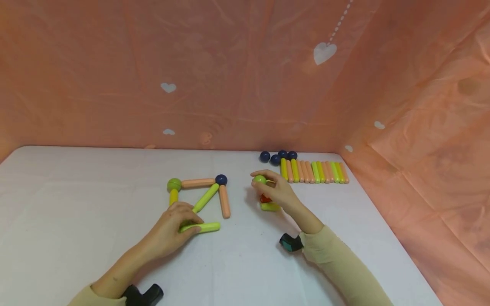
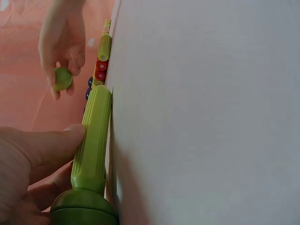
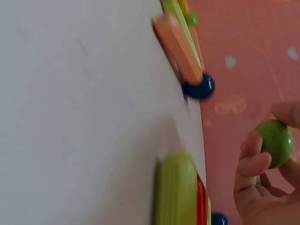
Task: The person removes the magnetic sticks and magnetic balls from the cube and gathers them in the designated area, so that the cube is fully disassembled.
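Observation:
My left hand (image 1: 172,225) grips a light green ribbed stick (image 1: 209,227) between thumb and fingers. A green ball (image 2: 84,208) sits at that stick's near end in the left wrist view; the hand hides it from the head view. Beside this hand lies a joined frame: a green ball (image 1: 174,184), a yellow stick (image 1: 174,196), a peach stick (image 1: 198,183), a navy ball (image 1: 221,179), a light green slanting stick (image 1: 206,197) and a second peach stick (image 1: 224,202). Off the table, my right hand (image 1: 281,191) pinches a loose green ball (image 1: 260,179) in its fingertips.
Several navy balls (image 1: 275,160) stand at the back right, by a row of yellow, peach and light green sticks (image 1: 309,172). Red pieces (image 1: 265,198) and a light green stick (image 1: 270,207) lie below the right hand. An orange curtain (image 1: 229,85) borders the white table (image 1: 245,272).

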### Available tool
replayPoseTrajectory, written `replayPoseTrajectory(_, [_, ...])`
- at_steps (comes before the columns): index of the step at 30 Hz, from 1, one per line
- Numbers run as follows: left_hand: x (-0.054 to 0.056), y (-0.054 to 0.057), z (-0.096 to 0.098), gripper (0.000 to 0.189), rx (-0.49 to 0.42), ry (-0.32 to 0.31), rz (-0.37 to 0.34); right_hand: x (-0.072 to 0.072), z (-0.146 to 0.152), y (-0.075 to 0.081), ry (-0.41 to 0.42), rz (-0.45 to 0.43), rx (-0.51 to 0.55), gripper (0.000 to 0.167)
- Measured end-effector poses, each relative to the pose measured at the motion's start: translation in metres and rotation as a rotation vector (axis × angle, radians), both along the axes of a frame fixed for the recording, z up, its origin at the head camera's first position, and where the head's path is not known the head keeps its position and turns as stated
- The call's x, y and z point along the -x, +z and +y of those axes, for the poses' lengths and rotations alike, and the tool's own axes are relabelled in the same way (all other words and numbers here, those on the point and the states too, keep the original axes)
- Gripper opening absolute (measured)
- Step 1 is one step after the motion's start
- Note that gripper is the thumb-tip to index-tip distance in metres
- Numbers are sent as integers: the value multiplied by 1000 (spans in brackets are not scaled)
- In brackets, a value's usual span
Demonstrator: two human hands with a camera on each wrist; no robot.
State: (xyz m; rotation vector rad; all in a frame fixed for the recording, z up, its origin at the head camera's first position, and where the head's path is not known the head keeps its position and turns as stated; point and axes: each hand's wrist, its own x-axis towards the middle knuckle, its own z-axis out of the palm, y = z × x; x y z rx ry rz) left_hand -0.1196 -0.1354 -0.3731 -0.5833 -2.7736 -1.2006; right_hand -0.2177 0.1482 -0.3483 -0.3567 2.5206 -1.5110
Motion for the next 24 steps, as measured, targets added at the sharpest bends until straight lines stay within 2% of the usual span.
replayPoseTrajectory(9, [0, -2, 0, 12, -7, 2, -2, 30, 3, 1, -131, -79, 32, 37])
replayPoseTrajectory(13, [-1, -1, 0, 17, -11, 7, -11, 41, 1, 3, -144, -80, 18, 38])
replayPoseTrajectory(18, [-2, 1, 1, 20, -2, 6, -29, 54, 0, 5, -138, -85, -56, 40])
replayPoseTrajectory(21, [-3, 3, 1, 19, -6, 12, -33, 60, -1, 7, -126, -18, -133, 40])
replayPoseTrajectory(24, [-4, 4, 1, 18, -14, 17, -43, 64, -2, 10, -155, 56, -183, 40])
